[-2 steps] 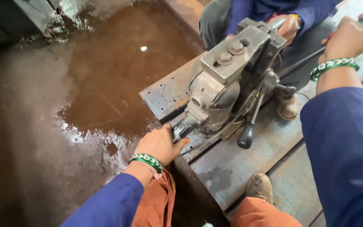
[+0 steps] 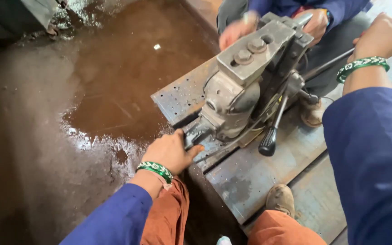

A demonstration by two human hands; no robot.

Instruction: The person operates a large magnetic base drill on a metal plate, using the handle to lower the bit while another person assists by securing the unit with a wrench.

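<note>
A grey drill machine (image 2: 246, 90) stands on a long steel plate (image 2: 255, 181) that lies across a wet, rust-brown floor (image 2: 114, 77). The left hand (image 2: 171, 152), with a green and white bracelet (image 2: 156, 169) at the wrist and a blue sleeve behind it, is closed around the low front end of the machine's base, fingers curled over the metal edge where it meets the plate. The right hand (image 2: 382, 36), also with a green bracelet, is raised at the upper right and clamped around the end of a thin metal lever (image 2: 327, 66) that runs down to the side of the machine. A second lever with a black grip (image 2: 268, 140) hangs down from the same hub, its grip just above the plate and touched by no hand. On top of the machine sits a flat block with two large bolt heads (image 2: 250, 51). The plate shows small punched holes and scattered metal chips near its near end. The person's orange trousers (image 2: 169, 218) and a worn brown shoe (image 2: 281, 199) show at the bottom, the shoe resting on the plate. Across the machine another person in blue crouches, one hand (image 2: 234, 31) blurred at the far left of the block, the other hand (image 2: 316, 22) at its far right corner; whether they grip it I cannot tell.
</note>
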